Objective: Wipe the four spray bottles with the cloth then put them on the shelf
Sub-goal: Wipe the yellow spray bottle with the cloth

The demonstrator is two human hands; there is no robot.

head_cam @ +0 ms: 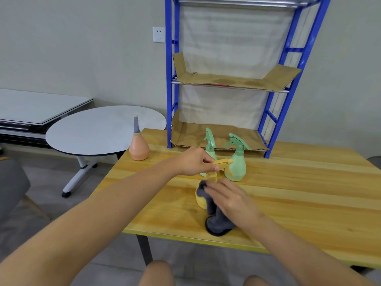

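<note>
Yellow bottle (203, 195) stands at centre frame on the wooden table (299, 195), near its front edge. Left hand (194, 162) pinches the spray head; right hand (228, 200) presses the grey cloth (216, 220) against the body, fingers curved round it. Best to keep the head steady and work the cloth all round. Just behind: two green bottles (237, 164), close enough to knock. Orange bottle (139, 146) stands left of centre. Blue shelf (276, 112), cardboard-lined, upper right, holds no bottles.

Left grip (193, 162) pinching, right grip (231, 200) pressing flat, both forearms extended.
</note>
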